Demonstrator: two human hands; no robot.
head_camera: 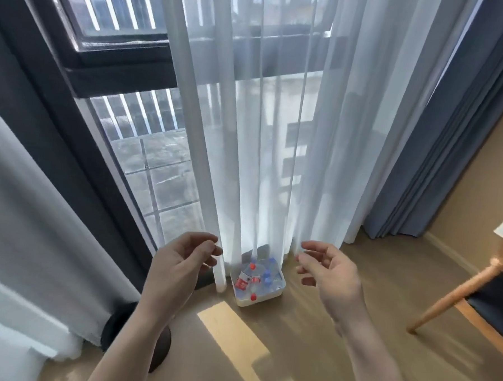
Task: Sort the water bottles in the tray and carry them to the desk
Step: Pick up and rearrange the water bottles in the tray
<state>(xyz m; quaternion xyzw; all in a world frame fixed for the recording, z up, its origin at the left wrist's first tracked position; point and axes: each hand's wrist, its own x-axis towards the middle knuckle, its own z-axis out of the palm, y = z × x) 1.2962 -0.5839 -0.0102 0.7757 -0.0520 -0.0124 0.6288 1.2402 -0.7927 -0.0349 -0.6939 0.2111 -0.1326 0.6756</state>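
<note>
A white tray [271,298] stands on the wooden floor at the foot of the sheer curtain. Several clear water bottles [257,279] lie jumbled in it, some with red caps and red labels, some with blue caps. My left hand [179,262] hovers above and to the left of the tray, fingers loosely curled and holding nothing. My right hand [327,271] hovers above and to the right of it, fingers relaxed and empty. Both hands are well above the floor, apart from the tray.
White sheer curtain [276,133] hangs right behind the tray, with a dark-framed window [105,75] behind it. A blue curtain [438,159] hangs at right. A wooden chair [469,295] stands at far right. A dark round object [160,348] sits on the floor at lower left.
</note>
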